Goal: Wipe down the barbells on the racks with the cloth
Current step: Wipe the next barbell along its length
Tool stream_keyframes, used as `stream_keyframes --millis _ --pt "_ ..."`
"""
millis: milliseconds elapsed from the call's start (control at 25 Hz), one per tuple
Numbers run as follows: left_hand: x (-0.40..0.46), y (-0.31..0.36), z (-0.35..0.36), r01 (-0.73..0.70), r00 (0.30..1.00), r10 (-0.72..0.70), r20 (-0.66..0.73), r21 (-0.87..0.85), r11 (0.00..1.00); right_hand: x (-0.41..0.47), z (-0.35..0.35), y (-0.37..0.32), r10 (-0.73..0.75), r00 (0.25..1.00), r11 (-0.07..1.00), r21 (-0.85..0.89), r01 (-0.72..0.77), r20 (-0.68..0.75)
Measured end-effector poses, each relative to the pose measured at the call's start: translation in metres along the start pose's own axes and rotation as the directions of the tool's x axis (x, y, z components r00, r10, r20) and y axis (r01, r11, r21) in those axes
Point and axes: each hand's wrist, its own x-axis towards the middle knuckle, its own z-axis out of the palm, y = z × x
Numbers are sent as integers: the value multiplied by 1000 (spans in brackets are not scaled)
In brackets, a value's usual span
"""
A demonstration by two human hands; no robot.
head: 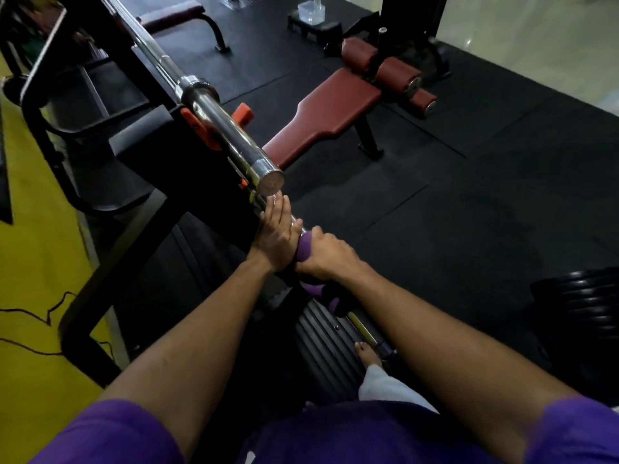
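Note:
A chrome barbell lies on the black rack, its sleeve end pointing toward me. Below it a second, thinner bar runs toward my feet. My left hand lies along that lower bar with its fingers straight, fingertips just under the upper sleeve's end cap. My right hand grips the purple cloth, which is wrapped round the lower bar right behind my left hand. More purple cloth hangs below my right wrist.
A dark red bench with roller pads stands on the black rubber floor to the right. A stack of black weight plates sits at far right. Orange clips mark the rack hooks. Yellow floor and a cable lie at left.

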Motion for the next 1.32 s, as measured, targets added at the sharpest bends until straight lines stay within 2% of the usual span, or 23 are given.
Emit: stream_keyframes --millis 120,280,400,560,680,840,960,1120,1200,1240,1320 --pt "-2 2 2 0 999 0 -47 -8 1000 -44 8 31 33 999 999 -5 -32 29" --pt "-5 9 -3 12 997 -19 -74 -99 995 -117 21 79 107 991 994 -4 -107 78" --pt "-7 10 -4 -2 998 -3 -57 -85 996 -109 16 73 88 993 996 -22 -86 75" --pt "-5 2 -10 -127 991 130 -45 55 990 -47 5 37 -2 999 1000 -29 3 38" --pt "-1 0 -20 -224 972 228 -49 85 971 -20 3 24 -1 998 999 35 -1 58" --pt "-5 4 -21 -196 979 196 -49 18 980 -55 9 52 18 996 992 123 -28 86" --pt "-6 4 -21 -205 976 203 -74 -16 979 -98 14 93 6 982 968 245 -53 191" --pt "-5 3 -19 -244 967 243 -77 -7 970 -95 18 139 -138 937 836 545 -63 320" --pt "3 -8 -23 -265 962 264 -72 -5 964 -81 22 142 -159 927 666 730 -153 339" --pt "10 -16 -29 -247 968 246 -48 -22 969 -70 26 142 -159 923 537 815 -217 351" --pt "23 -30 -37 -166 986 165 -18 -59 984 -45 22 132 -156 910 340 885 -317 385"
